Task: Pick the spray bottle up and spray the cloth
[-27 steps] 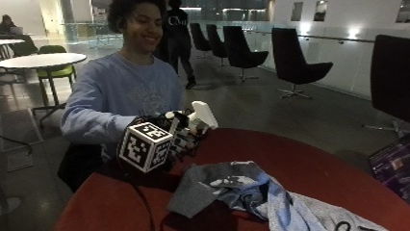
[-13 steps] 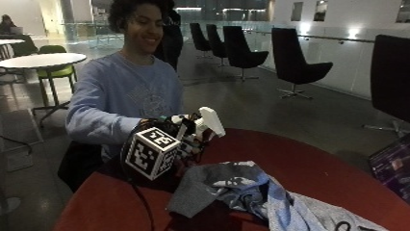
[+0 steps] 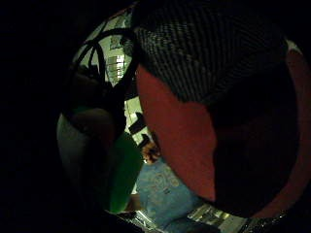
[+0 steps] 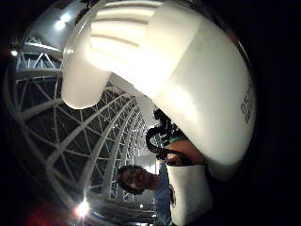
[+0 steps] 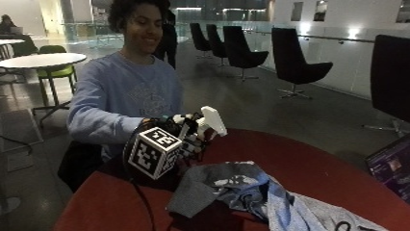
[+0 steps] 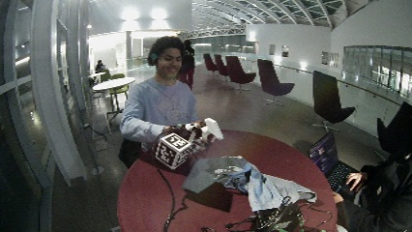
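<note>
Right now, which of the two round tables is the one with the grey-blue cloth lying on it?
The dark red round table in front of the person holds the crumpled grey-blue cloth; the white round table behind stands bare beside a green chair.

Close to the palm: dark grey ribbed cloth (image 3: 209, 48) lying on a red table (image 3: 177, 141). Beside the table edge, a green bottle body (image 3: 124, 172) against a dark finger (image 3: 97, 131). Past both, a light blue sweatshirt (image 3: 163, 187). Behind, black looping straps (image 3: 95, 53) against bright windows.
</note>
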Action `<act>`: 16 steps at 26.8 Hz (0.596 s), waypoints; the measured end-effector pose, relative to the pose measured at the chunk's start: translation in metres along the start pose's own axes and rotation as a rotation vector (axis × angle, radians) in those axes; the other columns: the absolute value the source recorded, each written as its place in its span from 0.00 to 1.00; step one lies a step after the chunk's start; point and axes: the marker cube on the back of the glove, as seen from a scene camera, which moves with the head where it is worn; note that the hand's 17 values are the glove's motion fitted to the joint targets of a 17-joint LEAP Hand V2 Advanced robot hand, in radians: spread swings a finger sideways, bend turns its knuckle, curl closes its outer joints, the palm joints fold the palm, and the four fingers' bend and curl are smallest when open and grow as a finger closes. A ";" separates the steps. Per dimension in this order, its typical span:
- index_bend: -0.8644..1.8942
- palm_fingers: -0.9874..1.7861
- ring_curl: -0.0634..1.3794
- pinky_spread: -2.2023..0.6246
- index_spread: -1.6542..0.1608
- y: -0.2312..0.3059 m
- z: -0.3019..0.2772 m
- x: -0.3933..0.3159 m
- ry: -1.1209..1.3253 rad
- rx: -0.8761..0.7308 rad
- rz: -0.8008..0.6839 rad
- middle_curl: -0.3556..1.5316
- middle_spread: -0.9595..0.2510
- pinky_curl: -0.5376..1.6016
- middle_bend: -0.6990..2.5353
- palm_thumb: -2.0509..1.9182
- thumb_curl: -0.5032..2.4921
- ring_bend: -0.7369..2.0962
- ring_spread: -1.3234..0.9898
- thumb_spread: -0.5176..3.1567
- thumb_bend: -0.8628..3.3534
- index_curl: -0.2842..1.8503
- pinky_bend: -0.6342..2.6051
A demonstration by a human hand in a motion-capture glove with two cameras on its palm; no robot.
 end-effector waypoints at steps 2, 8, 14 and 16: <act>0.34 0.74 0.33 0.82 0.80 0.000 0.000 -0.001 -0.002 0.000 0.003 0.43 0.78 0.43 0.32 0.72 0.35 0.48 0.57 0.41 0.20 0.23 0.30; 0.34 0.74 0.33 0.82 0.80 -0.001 0.002 -0.004 0.004 -0.021 0.012 0.44 0.78 0.43 0.32 0.71 0.35 0.48 0.57 0.41 0.20 0.23 0.30; 0.34 0.74 0.33 0.82 0.80 -0.002 0.008 -0.005 0.020 -0.040 0.021 0.44 0.78 0.43 0.32 0.71 0.35 0.48 0.57 0.42 0.20 0.23 0.30; 0.34 0.74 0.33 0.82 0.80 -0.003 0.009 -0.006 0.018 -0.045 0.026 0.44 0.78 0.43 0.32 0.71 0.35 0.48 0.57 0.42 0.20 0.23 0.30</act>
